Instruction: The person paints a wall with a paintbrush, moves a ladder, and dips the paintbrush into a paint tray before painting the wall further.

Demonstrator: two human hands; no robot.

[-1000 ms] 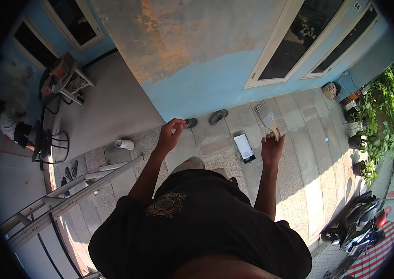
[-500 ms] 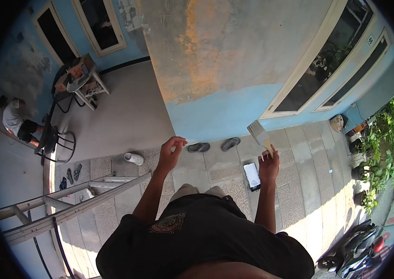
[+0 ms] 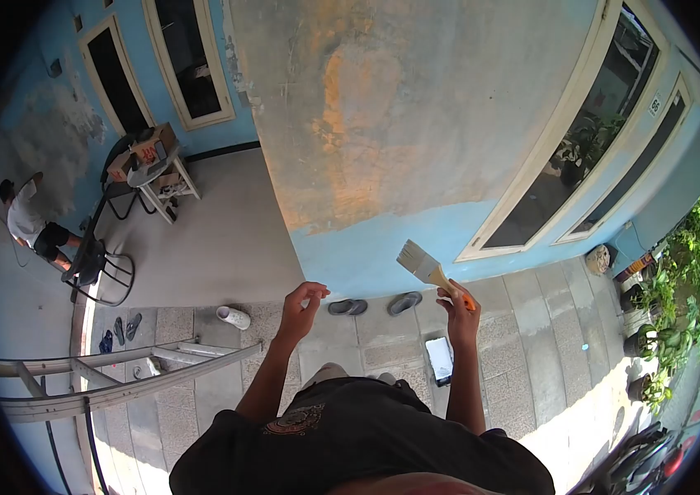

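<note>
A wide paintbrush (image 3: 423, 264) with a pale wooden and orange handle is in my right hand (image 3: 460, 311), its bristles pointing up and left toward the wall. My left hand (image 3: 302, 308) is raised with its fingers curled together; something small and pale shows at the fingers, too small to name. In front stands a wall (image 3: 391, 247), light blue at the bottom and bare grey with orange patches above. Below my right hand, on the paving, lies a tray with a white surface (image 3: 439, 360).
An aluminium ladder (image 3: 135, 379) extends at the left. Dark sandals (image 3: 405, 304) and a white container (image 3: 234, 318) lie near the wall. Another person (image 3: 30, 221) is at the far left wall, by a chair (image 3: 102, 271) and a small table (image 3: 156, 173). Plants (image 3: 664, 346) line the right.
The view has tilted up, showing more wall. My right hand has brought the brush left and turned its bristles toward the upper left. The other person has raised an arm to the wall.
</note>
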